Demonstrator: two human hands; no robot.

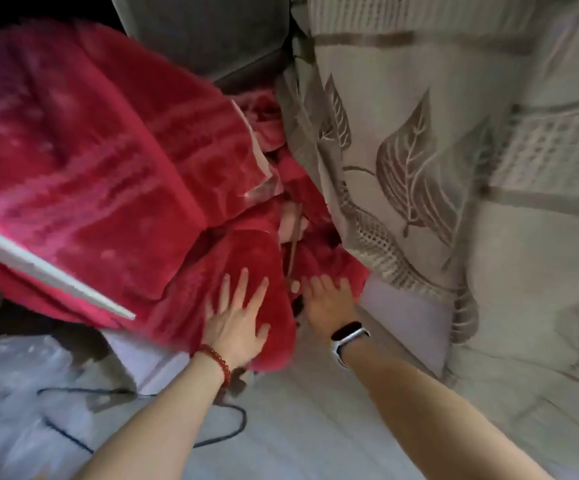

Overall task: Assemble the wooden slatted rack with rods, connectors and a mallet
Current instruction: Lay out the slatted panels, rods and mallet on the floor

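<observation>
- Pressing down with straight, spread fingers, your left hand [237, 325] lies flat on the red blanket [101, 161]; that grip is apart and clamps nothing.
- Your right hand [327, 301] reaches in just beside the left one, fingers stretched forward and apart, its fingertips at the lower edge of the blanket; its grip is also unclamped, with nothing held.
- A thin brown rod [295, 237] runs up and away from the gap between your two hands, partly buried in the blanket folds; the picture is too blurred to say whether your right thumb touches it.
- A pale, rounded thing sits beside the rod further ahead of your right hand; you cannot tell what it is.
- A white slat [49, 270] slants across the blanket well to the left of your left hand, its near end pointing toward that hand.
- A red bead bracelet [217, 360] sits on your left wrist, and a watch [348, 336] with a dark face and pale strap on your right wrist.
- To the right of your right hand hangs a grey leaf-patterned curtain [419, 150].
- Below your left forearm, a black cable [218, 438] loops over the pale floor [308, 427], with crumpled clear plastic [14, 393] further left.
</observation>
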